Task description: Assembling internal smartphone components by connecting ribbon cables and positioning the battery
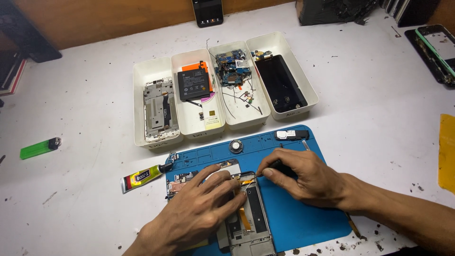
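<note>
1. My left hand lies flat on the opened phone frame, fingers spread and pressing it down onto the blue repair mat.
2. My right hand is pinched together around a thin dark tool, whose tip meets the frame's upper edge near an orange flex strip.
3. I judge this as fine work on a connector or ribbon at the top of the frame; the next move calls for a steady brace and a small, light touch of the tip.
4. The frame's long axis runs away from me, leaning slightly left, its top end pointing toward the trays.
5. Just left of the mat lies a glue tube; a small round speaker sits on the mat's far edge.
6. Beyond, four white trays on the desk hold a battery, circuit boards and a dark screen. A green lighter lies far left.
</note>
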